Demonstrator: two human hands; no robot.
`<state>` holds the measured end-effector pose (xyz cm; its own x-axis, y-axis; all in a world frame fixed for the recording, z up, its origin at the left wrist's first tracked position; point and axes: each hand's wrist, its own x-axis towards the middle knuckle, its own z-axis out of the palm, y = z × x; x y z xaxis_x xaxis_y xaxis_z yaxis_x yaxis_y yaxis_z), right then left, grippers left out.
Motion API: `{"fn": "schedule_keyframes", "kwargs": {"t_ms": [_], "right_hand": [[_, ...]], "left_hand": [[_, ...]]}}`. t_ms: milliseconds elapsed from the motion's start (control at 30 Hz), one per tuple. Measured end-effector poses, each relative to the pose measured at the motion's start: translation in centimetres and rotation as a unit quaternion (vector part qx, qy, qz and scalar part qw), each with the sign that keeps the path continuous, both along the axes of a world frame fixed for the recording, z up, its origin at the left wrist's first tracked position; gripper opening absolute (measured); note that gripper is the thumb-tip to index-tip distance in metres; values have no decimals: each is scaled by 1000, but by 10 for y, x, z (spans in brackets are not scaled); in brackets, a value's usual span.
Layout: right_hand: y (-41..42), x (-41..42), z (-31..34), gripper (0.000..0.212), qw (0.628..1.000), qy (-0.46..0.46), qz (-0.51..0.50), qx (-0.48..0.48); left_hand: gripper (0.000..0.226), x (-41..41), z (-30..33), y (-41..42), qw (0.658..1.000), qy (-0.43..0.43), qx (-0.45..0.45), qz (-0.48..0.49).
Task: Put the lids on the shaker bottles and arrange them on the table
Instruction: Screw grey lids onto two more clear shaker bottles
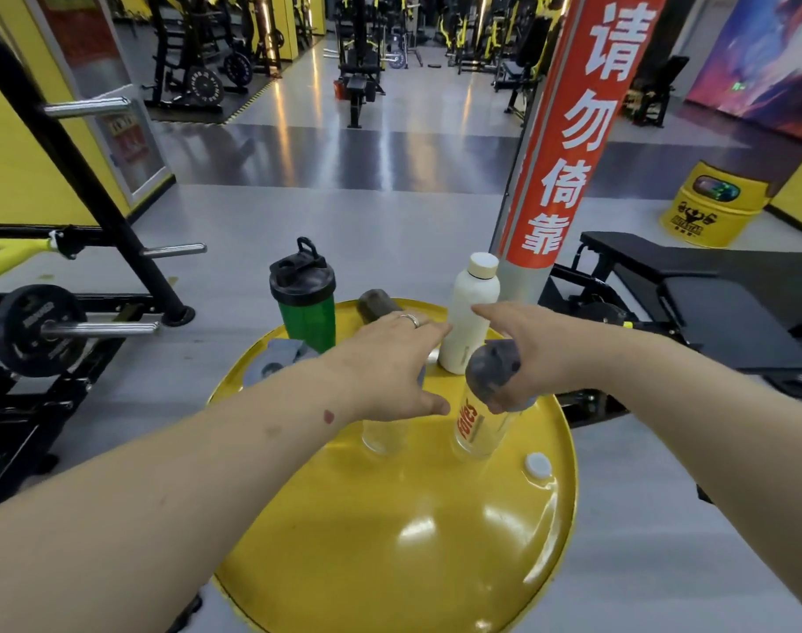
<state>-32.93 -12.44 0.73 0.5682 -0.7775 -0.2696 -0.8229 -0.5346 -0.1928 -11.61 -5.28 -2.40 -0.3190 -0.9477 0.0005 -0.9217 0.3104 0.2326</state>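
A yellow drum top (403,532) serves as the table. My right hand (522,354) grips the dark grey lid (490,372) sitting on a clear shaker bottle with red lettering (479,429). My left hand (390,363) lies palm down over the top of a second clear shaker bottle (383,436), closed on a grey lid of which only an edge (422,373) shows. A green shaker bottle (308,312) with its black lid on stands at the far left of the drum. A white bottle (469,312) with a cream cap stands upright behind my hands.
A dark grey object (375,304) lies at the drum's far edge, and a grey piece (275,358) lies at its left rim. A white bung cap (538,466) sits near the right rim. A red-wrapped pole (558,143) rises behind the drum. Weight racks stand left and a black bench right.
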Motion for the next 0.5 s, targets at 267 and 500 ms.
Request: {"fn": "schedule_keyframes", "kwargs": {"t_ms": [267, 500], "right_hand": [[-5, -25, -31, 99, 998, -55, -15, -11], [-13, -26, -40, 90, 994, -103, 10, -16]], "left_hand": [[110, -12, -15, -20, 995, -96, 2, 23], [101, 2, -14, -18, 990, -114, 57, 62]]}}
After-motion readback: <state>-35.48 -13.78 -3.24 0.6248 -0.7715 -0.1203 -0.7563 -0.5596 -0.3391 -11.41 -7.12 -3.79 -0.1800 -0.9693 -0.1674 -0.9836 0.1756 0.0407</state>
